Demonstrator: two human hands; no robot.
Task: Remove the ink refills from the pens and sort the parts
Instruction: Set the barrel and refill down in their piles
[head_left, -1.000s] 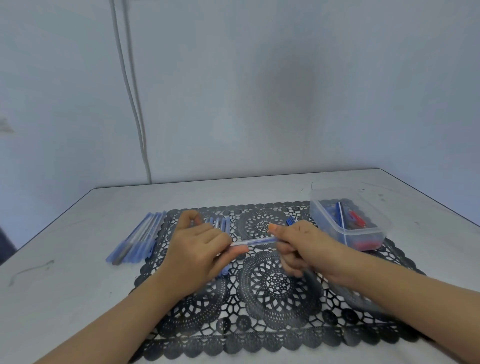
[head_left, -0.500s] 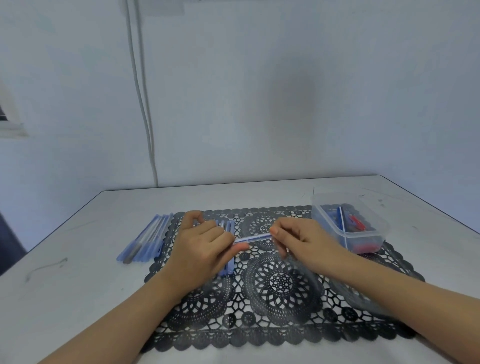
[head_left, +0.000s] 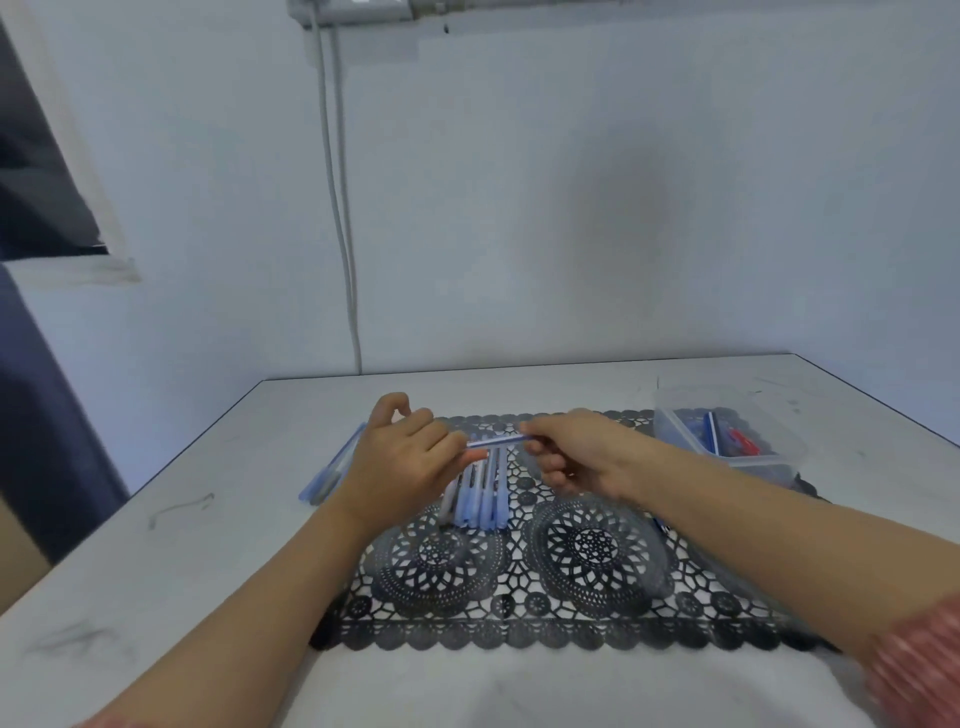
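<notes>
Hands, left (head_left: 402, 457) and right (head_left: 574, 452), each pinch one pen (head_left: 496, 441) between them.

Soft, cool, even light filled your view; bluish cast lay over wall (head_left: 571, 156) and worktop (head_left: 197, 582). Dim grey patch sat on wall right of centre. Faint, diffuse shadows fell on mat (head_left: 587, 613) beneath your arms (head_left: 753, 525). Motion blur smeared red sleeve (head_left: 919, 670) at lower right corner and dark shape (head_left: 36, 415) at left edge. Wide lens bowed worktop edges, stretched your arms toward frame bottom. Held pen (head_left: 496, 441) looked soft, detail lost.
</notes>
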